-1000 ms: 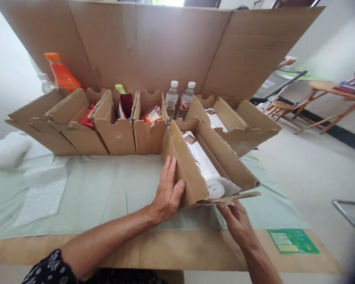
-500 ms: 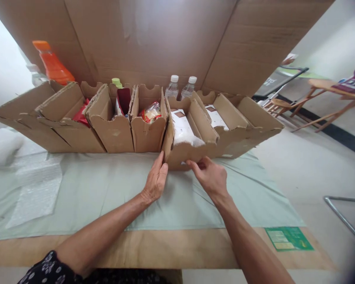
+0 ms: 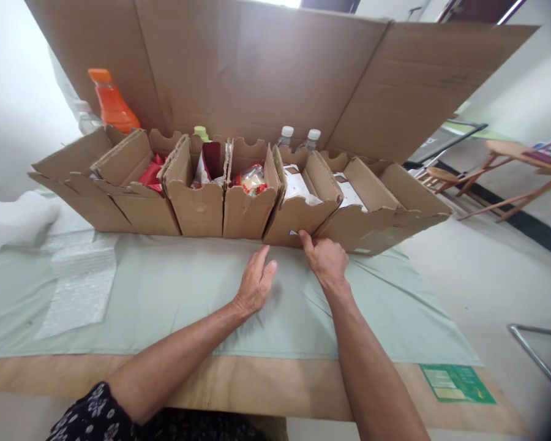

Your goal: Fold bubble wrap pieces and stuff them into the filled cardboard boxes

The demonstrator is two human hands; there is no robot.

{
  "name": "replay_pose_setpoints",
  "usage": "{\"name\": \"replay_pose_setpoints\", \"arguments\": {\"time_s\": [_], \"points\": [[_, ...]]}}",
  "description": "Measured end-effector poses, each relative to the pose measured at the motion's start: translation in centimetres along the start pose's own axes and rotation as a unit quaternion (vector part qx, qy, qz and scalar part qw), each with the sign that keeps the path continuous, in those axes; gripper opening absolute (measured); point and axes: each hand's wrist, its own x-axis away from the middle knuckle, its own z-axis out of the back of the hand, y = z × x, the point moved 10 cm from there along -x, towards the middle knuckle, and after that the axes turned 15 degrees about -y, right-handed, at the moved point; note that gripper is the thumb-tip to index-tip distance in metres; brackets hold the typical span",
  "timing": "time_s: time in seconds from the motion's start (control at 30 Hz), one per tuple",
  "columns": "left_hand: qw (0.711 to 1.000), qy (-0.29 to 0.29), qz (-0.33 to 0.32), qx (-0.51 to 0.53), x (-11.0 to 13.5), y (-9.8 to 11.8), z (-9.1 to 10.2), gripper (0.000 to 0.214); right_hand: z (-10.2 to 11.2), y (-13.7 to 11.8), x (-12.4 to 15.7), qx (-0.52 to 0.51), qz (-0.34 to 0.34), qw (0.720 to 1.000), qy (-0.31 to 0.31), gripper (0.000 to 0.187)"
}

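A bench [image 3: 188, 380] lies mostly under a pale green cloth [image 3: 165, 288]; on it a cardboard panel [image 3: 266, 67] rises behind a row of cardboard boxes [image 3: 197, 211]. The box nearest the hands [image 3: 282, 228] stands in that row, right of the middle. The right hand [image 3: 326, 260] has its grip folded together, thumb against that box's front. The left hand [image 3: 254, 285] has its grip apart, just beside the lower corner; contact is unclear. A white item [image 3: 295, 184] sits inside the box.

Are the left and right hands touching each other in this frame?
Apart. The head view shows it: a strip of pale green cloth is visible between the left hand and the right hand.
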Motion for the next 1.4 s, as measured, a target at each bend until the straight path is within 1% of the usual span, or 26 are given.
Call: {"name": "replay_pose_setpoints", "arguments": {"time_s": [0.1, 0.17, 0.27, 0.33, 0.4, 0.47, 0.53, 0.6, 0.67, 0.73, 0.77, 0.83, 0.87, 0.9, 0.93, 0.97, 1.0, 1.03, 1.07, 1.13, 1.17, 1.2, 1.27, 1.3, 1.37, 1.4], "points": [[1.000, -0.015, 0.021, 0.002, 0.8, 0.5, 0.5, 0.064, 0.0, -0.8, 1.0, 0.009, 0.020, 1.000, -0.012, 0.059], [0.998, -0.043, 0.035, 0.002, 2.5, 0.9, 0.9, 0.069, 0.5, -2.1, 2.3, 0.013, 0.048, 0.999, -0.005, 0.049], [0.993, -0.105, 0.055, -0.012, 6.3, 1.1, 1.3, 0.070, 3.2, -6.5, 5.0, -0.032, 0.168, 0.981, 0.087, 0.035], [0.989, -0.128, 0.074, -0.021, 8.9, 0.7, 1.7, 0.066, 5.2, -10.5, 6.5, -0.067, 0.263, 0.952, 0.138, 0.046], [0.987, -0.128, 0.093, -0.016, 10.9, -0.2, 2.1, 0.062, 6.0, -14.1, 6.5, -0.059, 0.306, 0.941, 0.130, 0.056], [0.990, -0.107, 0.097, 0.000, 12.3, -1.2, 2.7, 0.057, 6.1, -16.4, 5.8, -0.027, 0.305, 0.946, 0.107, 0.043], [0.994, -0.058, 0.086, 0.018, 13.1, -2.1, 3.8, 0.053, 5.8, -17.2, 6.0, -0.005, 0.306, 0.947, 0.099, 0.023], [0.997, 0.004, 0.073, 0.034, 13.9, -3.0, 5.1, 0.049, 5.4, -16.5, 7.7, -0.012, 0.334, 0.936, 0.108, 0.017], [0.995, 0.050, 0.064, 0.050, 14.7, -3.7, 6.1, 0.048, 5.3, -14.5, 11.0, -0.036, 0.384, 0.912, 0.137, 0.020], [0.992, 0.078, 0.065, 0.071, 15.3, -4.2, 6.9, 0.051, 5.4, -11.8, 15.0, -0.058, 0.445, 0.879, 0.160, 0.026], [0.990, 0.090, 0.069, 0.083, 15.6, -4.4, 7.3, 0.053, 5.3, -10.2, 16.8, -0.068, 0.470, 0.866, 0.156, 0.027], [0.985, 0.119, 0.078, 0.099, 16.2, -4.4, 8.2, 0.058, 5.3, -6.2, 19.2, -0.111, 0.482, 0.858, 0.137, 0.024], [0.983, 0.134, 0.078, 0.100, 16.5, -4.2, 8.8, 0.060, 5.5, -3.4, 19.6, -0.153, 0.450, 0.867, 0.146, 0.020], [0.982, 0.146, 0.071, 0.097, 16.7, -3.8, 9.2, 0.061, 5.9, 0.3, 19.7, -0.206, 0.385, 0.881, 0.183, 0.016], [0.983, 0.151, 0.061, 0.089, 16.9, -3.3, 9.5, 0.063, 6.1, 4.7, 19.8, -0.259, 0.291, 0.890, 0.238, 0.015], [0.984, 0.150, 0.049, 0.078, 16.9, -2.7, 9.6, 0.065, 5.6, 9.1, 20.2, -0.308, 0.196, 0.887, 0.284, 0.017], [0.987, 0.142, 0.037, 0.066, 16.9, -2.1, 9.5, 0.068, 4.5, 12.9, 20.5, -0.352, 0.119, 0.877, 0.304, 0.025], [0.990, 0.128, 0.024, 0.053, 16.8, -1.5, 9.1, 0.072, 2.8, 15.5, 20.5, -0.390, 0.078, 0.871, 0.287, 0.035], [0.993, 0.110, 0.014, 0.042, 16.6, -1.0, 8.5, 0.077, 1.0, 17.0, 20.1, -0.422, 0.077, 0.871, 0.241, 0.044], [0.997, 0.073, -0.003, 0.022, 16.2, -0.4, 6.8, 0.083, -2.6, 16.9, 19.1, -0.450, 0.154, 0.872, 0.119, 0.055], [0.999, 0.052, -0.007, 0.014, 16.0, -0.2, 5.8, 0.085, -4.1, 16.0, 18.9, -0.444, 0.199, 0.871, 0.071, 0.057], [0.999, 0.035, -0.008, 0.006, 15.7, -0.2, 4.9, 0.085, -5.1, 15.1, 18.7, -0.432, 0.233, 0.870, 0.044, 0.058], [1.000, 0.026, 0.003, -0.006, 15.1, -0.3, 4.0, 0.081, -6.1, 13.3, 17.8, -0.408, 0.255, 0.876, 0.041, 0.059], [0.999, 0.036, 0.012, -0.011, 14.8, -0.4, 4.1, 0.077, -6.2, 12.2, 17.0, -0.399, 0.255, 0.879, 0.045, 0.058], [0.997, 0.076, 0.022, -0.018, 14.3, -0.4, 5.4, 0.073, -6.1, 9.2, 14.8, -0.395, 0.269, 0.878, 0.033, 0.055], [0.995, 0.095, 0.021, -0.020, 13.9, -0.2, 6.3, 0.073, -5.8, 7.3, 13.6, -0.400, 0.289, 0.869, 0.018, 0.054]]}}
